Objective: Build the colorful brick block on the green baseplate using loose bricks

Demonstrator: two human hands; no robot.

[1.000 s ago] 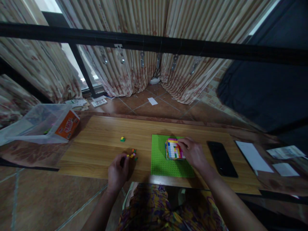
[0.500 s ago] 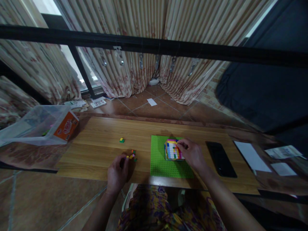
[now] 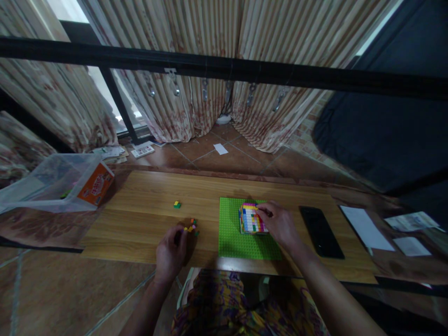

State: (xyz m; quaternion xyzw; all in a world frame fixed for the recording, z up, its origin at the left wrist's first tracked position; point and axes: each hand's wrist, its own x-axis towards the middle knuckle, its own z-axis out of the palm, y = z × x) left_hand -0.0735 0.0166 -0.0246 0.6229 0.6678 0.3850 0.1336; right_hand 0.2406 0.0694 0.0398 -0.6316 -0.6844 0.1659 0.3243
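The hands are held well apart: the right hand (image 3: 280,225) is reached over the right part of the green baseplate (image 3: 233,245), its thumb and forefinger brought close together at the top of the multicoloured brick build (image 3: 249,220); whether a piece is pinched there cannot be told. The build is set on the far half of the baseplate, its right side partly covered by the hand. The left hand (image 3: 171,252) is held left of the baseplate, over the wooden table (image 3: 140,200), its fingertips placed at a small cluster of loose bricks (image 3: 191,228); whether one is gripped cannot be made out. A yellow-and-green piece (image 3: 177,205) is placed farther left of the baseplate. A black phone (image 3: 322,232) is laid to the baseplate's right.
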